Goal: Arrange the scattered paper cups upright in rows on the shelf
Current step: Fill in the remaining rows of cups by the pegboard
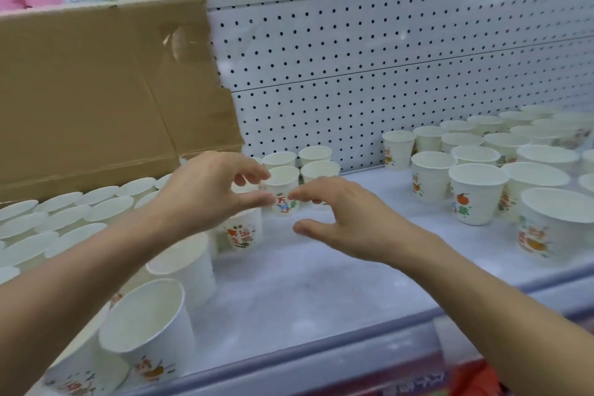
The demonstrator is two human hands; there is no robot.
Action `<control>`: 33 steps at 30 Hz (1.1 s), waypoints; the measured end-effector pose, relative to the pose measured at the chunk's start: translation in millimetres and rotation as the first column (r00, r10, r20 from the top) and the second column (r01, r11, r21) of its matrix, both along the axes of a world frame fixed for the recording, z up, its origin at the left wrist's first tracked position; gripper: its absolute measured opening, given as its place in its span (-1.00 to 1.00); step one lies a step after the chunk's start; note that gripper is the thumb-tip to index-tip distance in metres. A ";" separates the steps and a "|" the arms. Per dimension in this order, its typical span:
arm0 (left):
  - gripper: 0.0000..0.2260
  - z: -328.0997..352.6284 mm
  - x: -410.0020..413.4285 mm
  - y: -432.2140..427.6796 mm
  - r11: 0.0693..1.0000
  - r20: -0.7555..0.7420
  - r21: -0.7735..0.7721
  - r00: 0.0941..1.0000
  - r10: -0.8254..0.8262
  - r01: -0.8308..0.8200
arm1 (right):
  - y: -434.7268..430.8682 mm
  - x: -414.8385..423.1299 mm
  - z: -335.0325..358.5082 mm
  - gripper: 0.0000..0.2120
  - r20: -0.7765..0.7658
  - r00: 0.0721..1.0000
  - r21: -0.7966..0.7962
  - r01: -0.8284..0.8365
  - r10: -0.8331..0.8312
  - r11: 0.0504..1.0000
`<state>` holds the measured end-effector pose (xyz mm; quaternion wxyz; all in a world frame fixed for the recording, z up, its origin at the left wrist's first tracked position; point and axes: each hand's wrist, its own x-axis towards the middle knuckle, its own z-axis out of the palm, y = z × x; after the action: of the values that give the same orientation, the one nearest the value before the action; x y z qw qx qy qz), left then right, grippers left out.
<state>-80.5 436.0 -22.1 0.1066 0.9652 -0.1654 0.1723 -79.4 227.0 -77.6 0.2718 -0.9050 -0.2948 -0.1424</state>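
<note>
Observing one small paper cup standing upright on the white shelf, mid-depth, just in front of three like cups near the pegboard back. Recording its long axis as vertical, mouth pointing up, printed side facing the camera.

Finding the left hand at the cup's left side, with thumb tip at the wall and forefinger curling in near the rim. Noting a narrow grip there, but being unable to tell through the blur whether pinching or merely touching. Finding the right hand at the cup's right and slightly nearer the camera, grip wide, thumb spread well apart, fingertips reaching the lower wall and holding nothing.

Judging the step in hand as squaring this cup into a small block with its neighbours. Rating both hands about equally near, one to each side, with the cup between them at the fingertips. Calling for only a short nudge along the shelf, keeping the axis upright.

Noting ordered upright rows to the left beside a cardboard box, and looser upright cups to the right, well apart from the hands. Flagging a tipping risk: appearing light and empty, likely toppling if pushed high at the rim.
</note>
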 end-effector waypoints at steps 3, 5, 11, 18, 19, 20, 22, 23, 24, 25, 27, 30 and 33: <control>-0.62 12.3 -19.0 -50.9 0.984 0.076 -0.108 0.988 -0.136 0.143 | -32.1 -18.1 2.5 -0.59 0.074 0.995 0.047 0.060 -0.063 0.997; -0.58 11.9 -25.9 -93.9 0.949 0.114 -0.186 0.964 -0.239 0.257 | -62.2 -32.2 3.4 -0.61 0.165 0.976 0.083 0.132 -0.144 0.988; -0.64 -37.8 -3.7 -221.8 0.881 0.028 -0.245 0.912 -0.410 0.404 | -186.6 -63.5 -5.8 -0.65 0.362 0.821 0.205 0.392 -0.441 0.897; -0.79 -58.2 18.8 -271.5 0.970 0.066 -0.050 0.970 -0.234 0.238 | -256.4 -65.8 -22.3 -0.86 0.320 0.882 0.006 0.364 -0.347 0.931; -0.81 -56.9 16.2 -269.6 0.974 0.078 -0.049 0.973 -0.219 0.223 | -257.2 -63.0 -22.3 -0.87 0.333 0.886 -0.016 0.346 -0.321 0.938; -0.82 -55.3 11.8 -266.0 0.976 0.090 -0.043 0.974 -0.207 0.211 | -256.6 -59.8 -21.7 -0.86 0.344 0.890 -0.033 0.330 -0.299 0.944; -0.81 -52.7 -0.5 -252.3 0.982 0.111 -0.036 0.978 -0.179 0.184 | -251.2 -54.3 -18.3 -0.86 0.354 0.897 -0.047 0.300 -0.265 0.953; -0.81 -52.2 -7.5 -241.5 0.986 0.118 -0.040 0.980 -0.158 0.163 | -245.6 -52.1 -15.9 -0.87 0.348 0.905 -0.040 0.274 -0.244 0.961; -0.82 -52.2 -14.6 -227.9 0.988 0.123 -0.053 0.983 -0.134 0.142 | -238.3 -49.5 -13.3 -0.88 0.338 0.916 -0.023 0.237 -0.216 0.971; -0.83 -52.3 -21.2 -212.4 0.990 0.129 -0.069 0.985 -0.111 0.120 | -229.0 -46.6 -10.4 -0.90 0.330 0.926 -0.001 0.193 -0.182 0.981; -0.86 -52.4 -31.0 -177.9 0.994 0.143 -0.096 0.989 -0.045 0.060 | -204.7 -37.8 -5.3 -0.95 0.294 0.950 0.052 0.094 -0.105 0.994; -0.86 -50.1 -32.9 -129.4 0.991 0.123 -0.120 0.989 0.081 -0.066 | -160.0 -18.2 -3.2 -0.96 0.194 0.981 0.122 -0.015 -0.009 0.992; -0.87 -45.9 -26.1 -101.0 0.981 0.051 -0.114 0.986 0.161 -0.155 | -122.2 4.2 -7.9 -0.95 0.135 0.990 0.132 -0.060 0.042 0.989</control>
<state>-106.6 335.0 -68.0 0.1406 0.9624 -0.0815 0.2179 -75.1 104.9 -85.4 0.3161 -0.8651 -0.3249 -0.2147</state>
